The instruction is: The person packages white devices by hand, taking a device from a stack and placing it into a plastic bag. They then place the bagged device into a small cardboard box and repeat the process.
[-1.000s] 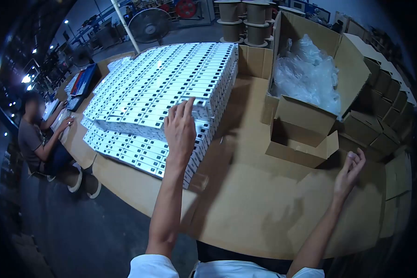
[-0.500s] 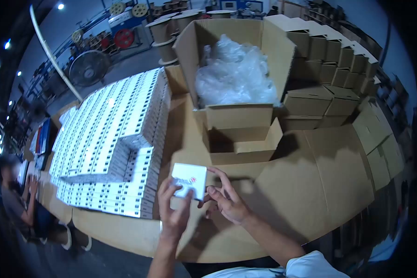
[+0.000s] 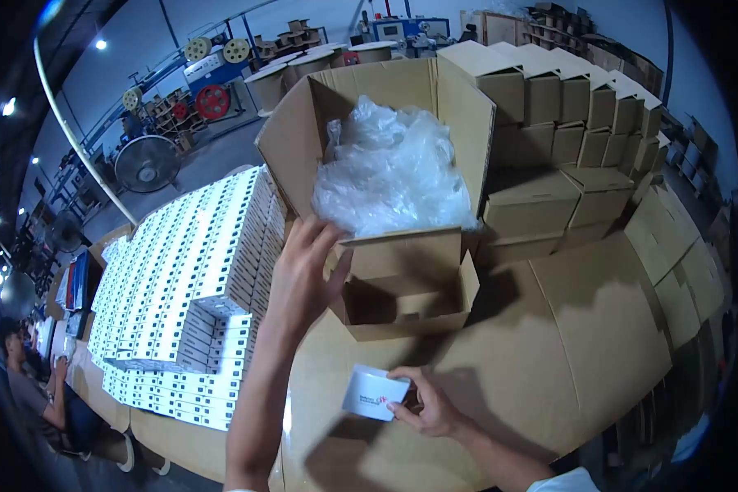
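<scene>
In the head view my right hand (image 3: 430, 406) grips a small white box (image 3: 369, 395) with printed lettering and a red mark, pinching its right edge between thumb and fingers above the tabletop. My left hand (image 3: 307, 266) is raised and holds nothing visible, its thumb apart from the partly bent fingers. It hovers by the left side of an open small carton (image 3: 406, 307), just in front of a big carton (image 3: 287, 148) filled with clear plastic bags (image 3: 394, 168). Left of my left forearm stands a large stack of white boxes (image 3: 189, 279).
Brown cartons (image 3: 533, 205) are stacked at the back right, with flat cardboard pieces (image 3: 676, 246) at the right edge. Cardboard (image 3: 500, 369) covers the table. A co-worker (image 3: 37, 385) sits at the far left. Machines and a fan (image 3: 146, 164) stand behind.
My left hand has let go of the small white box and moved up toward the plastic bags. The right hand now holds the box alone, lower down. The view has shifted.
</scene>
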{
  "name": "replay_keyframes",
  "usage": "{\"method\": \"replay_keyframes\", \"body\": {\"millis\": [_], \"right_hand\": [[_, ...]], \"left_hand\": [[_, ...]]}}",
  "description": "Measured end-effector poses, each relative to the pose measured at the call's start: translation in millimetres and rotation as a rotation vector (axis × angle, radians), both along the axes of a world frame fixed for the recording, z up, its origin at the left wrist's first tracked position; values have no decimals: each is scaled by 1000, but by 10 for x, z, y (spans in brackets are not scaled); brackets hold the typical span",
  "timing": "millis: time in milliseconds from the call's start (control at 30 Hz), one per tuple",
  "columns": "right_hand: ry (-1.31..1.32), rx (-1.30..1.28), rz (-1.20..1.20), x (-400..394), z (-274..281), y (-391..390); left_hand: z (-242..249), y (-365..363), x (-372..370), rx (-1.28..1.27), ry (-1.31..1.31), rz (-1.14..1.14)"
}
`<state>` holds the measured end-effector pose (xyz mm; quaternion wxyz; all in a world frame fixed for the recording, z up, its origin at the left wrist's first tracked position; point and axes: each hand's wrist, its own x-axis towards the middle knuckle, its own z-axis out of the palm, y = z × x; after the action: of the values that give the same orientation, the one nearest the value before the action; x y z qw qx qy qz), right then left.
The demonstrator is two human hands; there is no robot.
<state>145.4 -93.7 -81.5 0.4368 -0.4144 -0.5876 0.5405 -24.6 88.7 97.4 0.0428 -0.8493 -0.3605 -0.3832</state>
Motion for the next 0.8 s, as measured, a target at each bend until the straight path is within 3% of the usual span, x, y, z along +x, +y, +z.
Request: {"method": "replay_keyframes", "body": {"millis": [100, 200, 300, 400, 533, 600, 667, 733, 800], "right_hand": [[-36, 198, -106, -16, -20, -8], [-203, 388, -27, 128, -62, 51], [-167, 362, -103, 162, -18, 58], [-106, 371, -152, 154, 112, 34], [-122, 428, -158, 182, 264, -2], [-131, 329, -188, 196, 227, -74], [-25, 443, -346, 180, 121, -53], [100, 343, -422, 161, 142, -71], [59, 348, -411, 207, 207, -79]], "left_hand": [[173, 1021, 413, 103, 63, -45], [-39, 1993, 647, 218, 261, 33], [109, 2088, 709, 43, 395, 56], [235, 2062, 653, -43, 130, -40], [494, 1286, 412, -17, -314, -104], [497, 722, 246, 29, -315, -15], [313, 221, 79, 54, -329, 43], [-34, -286, -45, 42, -357, 72], [-523, -713, -103, -35, -440, 49]]}}
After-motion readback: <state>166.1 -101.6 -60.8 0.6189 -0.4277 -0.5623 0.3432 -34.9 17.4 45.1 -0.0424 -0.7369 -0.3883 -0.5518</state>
